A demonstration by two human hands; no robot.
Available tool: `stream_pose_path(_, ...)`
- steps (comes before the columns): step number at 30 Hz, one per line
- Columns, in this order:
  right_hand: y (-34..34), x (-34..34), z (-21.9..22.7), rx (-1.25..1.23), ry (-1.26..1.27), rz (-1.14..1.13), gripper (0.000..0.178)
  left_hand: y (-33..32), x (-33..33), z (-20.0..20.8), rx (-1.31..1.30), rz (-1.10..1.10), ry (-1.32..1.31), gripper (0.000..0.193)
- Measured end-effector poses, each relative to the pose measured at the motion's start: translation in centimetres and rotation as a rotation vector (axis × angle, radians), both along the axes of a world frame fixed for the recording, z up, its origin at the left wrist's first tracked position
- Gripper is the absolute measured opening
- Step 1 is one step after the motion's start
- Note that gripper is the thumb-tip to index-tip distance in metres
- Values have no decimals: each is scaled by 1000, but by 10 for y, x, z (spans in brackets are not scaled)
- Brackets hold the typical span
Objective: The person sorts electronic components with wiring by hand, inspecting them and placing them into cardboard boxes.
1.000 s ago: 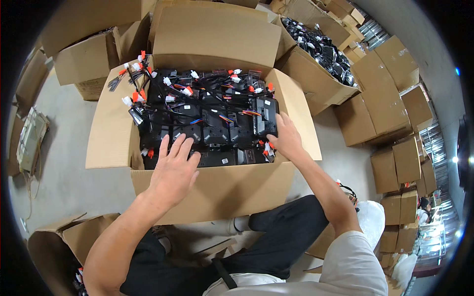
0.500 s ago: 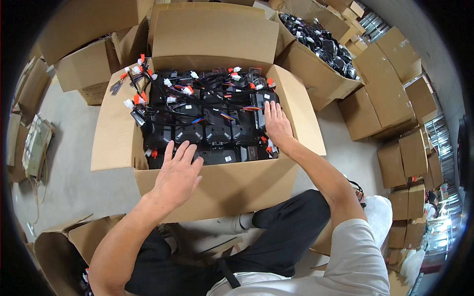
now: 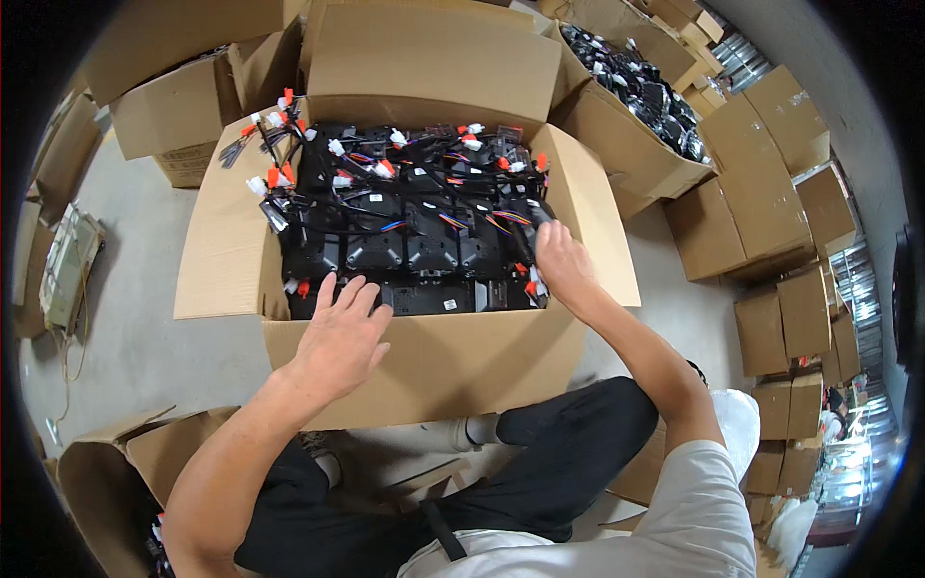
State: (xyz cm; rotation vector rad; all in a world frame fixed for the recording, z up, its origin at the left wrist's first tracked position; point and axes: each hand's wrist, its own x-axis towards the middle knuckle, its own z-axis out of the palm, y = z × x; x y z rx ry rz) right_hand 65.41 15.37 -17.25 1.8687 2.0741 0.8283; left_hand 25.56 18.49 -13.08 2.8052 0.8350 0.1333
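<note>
Inside an open cardboard box [image 3: 414,371] lie rows of black plastic units [image 3: 431,252] with wire leads and white and red plugs. At the box's right side, my right hand [image 3: 567,262] has its fingers bent round the end of a black plastic unit [image 3: 540,212], which looks tilted. My fingertips there are partly hidden. My left hand [image 3: 342,332] reaches over the front wall, fingers spread, their tips by the front row of units; it holds nothing. Bundled wires with white and red plugs [image 3: 279,178] hang over the left flap.
Behind to the right stands a carton [image 3: 626,144] full of black wired parts. More cartons [image 3: 780,217] are stacked along the right. Another open carton [image 3: 178,106] is at the back left. A pale device with a cord [image 3: 72,265] lies on the floor at left.
My right hand has drawn toward me and its fingers have gone from flat to bent round a black unit, which has tipped. My left hand has stayed nearly in place.
</note>
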Motion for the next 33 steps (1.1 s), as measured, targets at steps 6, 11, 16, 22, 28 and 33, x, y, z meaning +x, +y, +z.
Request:
stream_pose_path(6, 18, -9, -16, -233, -95, -125, 23, -5, 13, 6, 4, -36, -17, 44)
stream_pose_path(11, -5, 17, -22, -197, 32, -53, 47, -6, 17, 14, 3, -44, 42, 48)
stream_pose_path(16, 0, 13, -20, -219, 175, -75, 36, -5, -10, 14, 28, 16, 67, 49)
stream_pose_path(22, 12, 5, -19, -266, 540, -175, 16, -1, -78, 57, 144, 266, -64, 46)
stream_pose_path(28, -7, 50, -41, -222, 587, 1, 86, -88, -222, 129, 279, 636, -373, 33)
stream_pose_path(33, 6, 73, -56, -348, 430, -56, 84, -240, -413, 94, 74, 1378, -388, 26)
